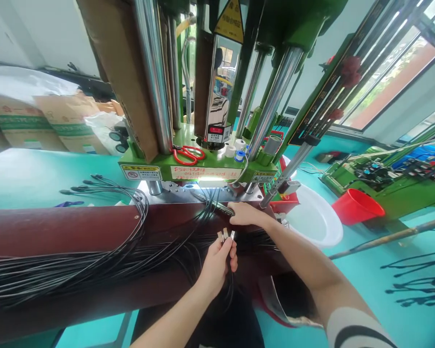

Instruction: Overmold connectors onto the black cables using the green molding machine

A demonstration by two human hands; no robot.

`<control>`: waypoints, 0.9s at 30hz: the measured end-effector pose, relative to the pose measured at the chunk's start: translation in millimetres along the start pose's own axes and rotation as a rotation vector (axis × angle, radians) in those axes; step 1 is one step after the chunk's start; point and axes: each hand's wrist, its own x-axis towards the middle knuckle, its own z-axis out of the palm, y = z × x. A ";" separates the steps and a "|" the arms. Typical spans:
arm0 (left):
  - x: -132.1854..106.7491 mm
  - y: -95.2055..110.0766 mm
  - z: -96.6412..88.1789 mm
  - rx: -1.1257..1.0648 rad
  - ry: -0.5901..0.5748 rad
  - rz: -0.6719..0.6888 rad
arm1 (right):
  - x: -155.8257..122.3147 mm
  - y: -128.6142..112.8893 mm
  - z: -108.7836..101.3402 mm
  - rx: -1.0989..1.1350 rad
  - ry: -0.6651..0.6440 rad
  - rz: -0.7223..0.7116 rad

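Note:
My left hand (pixel 217 263) is closed around a small bunch of black cables, their metal plug ends (pixel 225 235) sticking up above my fingers. My right hand (pixel 244 214) reaches forward to the base of the green press machine (pixel 203 166) and pinches a black cable end (pixel 217 207) lying near the lit mould plate (pixel 188 192). A thick bundle of black cables (pixel 76 270) drapes across the dark red worktop (pixel 58 227) to my left.
Red scissors (pixel 188 154) and tape rolls (pixel 235 149) lie on the machine's ledge. A white basin (pixel 317 220) and red tub (pixel 355 205) sit at the right. Finished cables (pixel 416 285) lie on the teal floor. Cardboard boxes (pixel 43 123) stand at the back left.

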 end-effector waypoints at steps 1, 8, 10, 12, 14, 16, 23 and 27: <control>-0.3 0.8 -0.1 0.010 -0.005 -0.001 | -12.4 3.2 -3.4 0.059 -0.035 0.021; 2.2 4.0 9.5 0.199 -0.084 -0.045 | -107.1 30.8 19.3 0.879 -0.021 0.192; 6.6 0.5 15.2 0.275 -0.117 -0.055 | -124.8 33.3 37.6 1.234 0.111 0.173; 11.6 -4.1 21.5 0.360 -0.156 -0.080 | -134.7 33.7 54.6 1.406 0.224 0.147; 15.9 -8.4 27.7 0.449 -0.186 -0.116 | -138.3 33.6 67.4 1.505 0.313 0.131; 18.7 -11.7 32.9 0.523 -0.209 -0.140 | -138.2 34.1 75.3 1.562 0.378 0.113; 19.0 -15.9 39.0 0.563 -0.173 -0.119 | -136.2 37.9 82.2 1.540 0.427 0.093; 18.0 -15.0 39.9 0.557 -0.149 -0.153 | -139.2 35.9 84.1 1.455 0.436 0.077</control>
